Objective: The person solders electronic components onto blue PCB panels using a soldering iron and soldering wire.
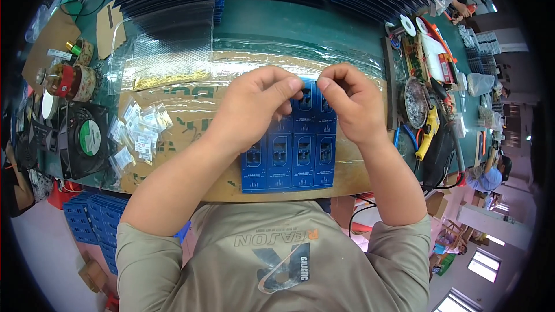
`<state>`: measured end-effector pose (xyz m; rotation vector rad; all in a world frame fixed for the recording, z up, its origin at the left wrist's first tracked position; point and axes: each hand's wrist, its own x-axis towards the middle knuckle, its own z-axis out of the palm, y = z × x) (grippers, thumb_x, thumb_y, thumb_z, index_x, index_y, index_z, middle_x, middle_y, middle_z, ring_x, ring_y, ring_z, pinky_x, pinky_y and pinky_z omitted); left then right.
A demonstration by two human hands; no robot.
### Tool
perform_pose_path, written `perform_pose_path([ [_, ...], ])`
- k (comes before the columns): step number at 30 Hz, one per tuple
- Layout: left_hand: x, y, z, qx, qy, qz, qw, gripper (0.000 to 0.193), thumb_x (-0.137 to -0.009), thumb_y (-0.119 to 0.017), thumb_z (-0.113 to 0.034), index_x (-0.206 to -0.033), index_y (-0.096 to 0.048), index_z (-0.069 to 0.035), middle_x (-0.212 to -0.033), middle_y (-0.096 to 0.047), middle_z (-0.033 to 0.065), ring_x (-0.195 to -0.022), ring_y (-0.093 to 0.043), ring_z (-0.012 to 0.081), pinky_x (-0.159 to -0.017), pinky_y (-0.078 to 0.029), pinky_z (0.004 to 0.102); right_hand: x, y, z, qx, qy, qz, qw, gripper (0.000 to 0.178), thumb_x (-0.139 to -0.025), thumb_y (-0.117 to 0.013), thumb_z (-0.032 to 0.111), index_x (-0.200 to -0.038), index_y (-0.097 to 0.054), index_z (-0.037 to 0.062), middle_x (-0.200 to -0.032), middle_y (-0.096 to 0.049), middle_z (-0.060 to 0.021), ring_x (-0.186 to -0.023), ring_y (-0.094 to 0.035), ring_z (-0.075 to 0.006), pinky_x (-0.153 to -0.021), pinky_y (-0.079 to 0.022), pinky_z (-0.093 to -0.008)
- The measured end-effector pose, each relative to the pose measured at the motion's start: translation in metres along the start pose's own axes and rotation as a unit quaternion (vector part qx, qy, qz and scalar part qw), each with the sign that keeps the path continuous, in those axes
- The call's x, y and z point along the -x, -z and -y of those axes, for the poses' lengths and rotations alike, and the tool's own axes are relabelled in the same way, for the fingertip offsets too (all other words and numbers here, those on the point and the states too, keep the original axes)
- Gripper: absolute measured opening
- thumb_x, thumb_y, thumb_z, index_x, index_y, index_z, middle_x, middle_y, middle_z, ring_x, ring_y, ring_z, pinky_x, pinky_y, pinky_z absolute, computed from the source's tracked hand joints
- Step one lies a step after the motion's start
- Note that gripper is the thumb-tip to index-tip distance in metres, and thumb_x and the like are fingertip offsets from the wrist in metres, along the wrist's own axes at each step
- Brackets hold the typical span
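Eight blue boxes (292,162) (two rows)

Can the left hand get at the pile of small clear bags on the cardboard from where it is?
Probably yes. The left hand is up over the blue boxes, pinching something small together with the right hand. The small clear bags lie uncovered to its left, and only bare cardboard lies between.

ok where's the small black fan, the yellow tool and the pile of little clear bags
small black fan (88,137), head view, on the green label at its hub
yellow tool (428,132), head view, on its yellow body
pile of little clear bags (140,133), head view, on the middle of the heap
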<state>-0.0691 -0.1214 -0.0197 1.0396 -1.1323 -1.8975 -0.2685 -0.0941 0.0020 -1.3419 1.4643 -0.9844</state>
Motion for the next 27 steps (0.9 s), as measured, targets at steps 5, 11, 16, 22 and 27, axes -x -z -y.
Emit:
perform_pose_path([
  [5, -0.0019, 0.0014, -0.0001, 0.038, -0.01, -0.019, 0.999, 0.02, -0.1, -0.068, -0.025, -0.105, -0.068, -0.006, -0.089, -0.07, 0.003, -0.074, -0.062, 0.0081, -0.066, -0.05, 0.0224, -0.0063, 0.0114, -0.0099, 0.236, -0.023, 0.051, 0.97, 0.022, -0.09, -0.071, 0.024, -0.097, -0.073, 0.0031, -0.089, -0.07, -0.0107, -0.078, -0.067, -0.0206, -0.073, -0.053, -0.0343],
  [11, -0.0024, 0.0027, -0.0004, 0.063, 0.003, -0.013, 0.998, 0.02, -0.1, -0.069, -0.024, -0.104, -0.067, -0.005, -0.086, -0.069, 0.003, -0.073, -0.063, 0.0095, -0.066, -0.051, 0.0231, -0.0074, 0.0106, -0.0153, 0.255, 0.021, 0.054, 0.965, 0.017, -0.09, -0.072, 0.016, -0.094, -0.07, -0.0005, -0.084, -0.064, -0.0056, -0.07, -0.058, -0.0128, -0.065, -0.047, -0.0274],
  [16, -0.0026, 0.0032, 0.0009, 0.063, 0.002, -0.018, 0.998, 0.02, -0.098, -0.07, -0.022, -0.104, -0.069, -0.003, -0.087, -0.069, 0.0027, -0.076, -0.064, 0.0089, -0.068, -0.051, 0.0234, -0.0068, 0.0077, -0.0113, 0.294, 0.03, 0.053, 0.954, 0.017, -0.09, -0.071, 0.019, -0.094, -0.071, 0.0033, -0.088, -0.067, -0.0094, -0.076, -0.064, -0.0216, -0.069, -0.051, -0.034],
  [22, -0.0015, 0.0015, -0.0013, 0.061, 0.002, -0.027, 0.998, 0.022, -0.097, -0.073, -0.021, -0.108, -0.068, -0.003, -0.09, -0.069, 0.0028, -0.077, -0.064, 0.0099, -0.071, -0.052, 0.0239, -0.0028, 0.0044, -0.0109, 0.358, 0.095, 0.048, 0.928, 0.014, -0.089, -0.068, 0.021, -0.093, -0.072, 0.0082, -0.091, -0.068, -0.012, -0.083, -0.068, -0.0323, -0.074, -0.054, -0.042],
  [27, -0.0021, 0.0035, 0.0003, 0.054, -0.011, -0.006, 0.998, 0.024, -0.096, -0.073, -0.02, -0.112, -0.068, -0.003, -0.093, -0.069, 0.0032, -0.081, -0.065, 0.011, -0.074, -0.053, 0.0248, -0.0033, 0.004, -0.0123, 0.378, 0.127, 0.05, 0.916, 0.014, -0.089, -0.069, 0.022, -0.093, -0.072, 0.0086, -0.093, -0.068, -0.0122, -0.085, -0.068, -0.0327, -0.075, -0.054, -0.0421],
])
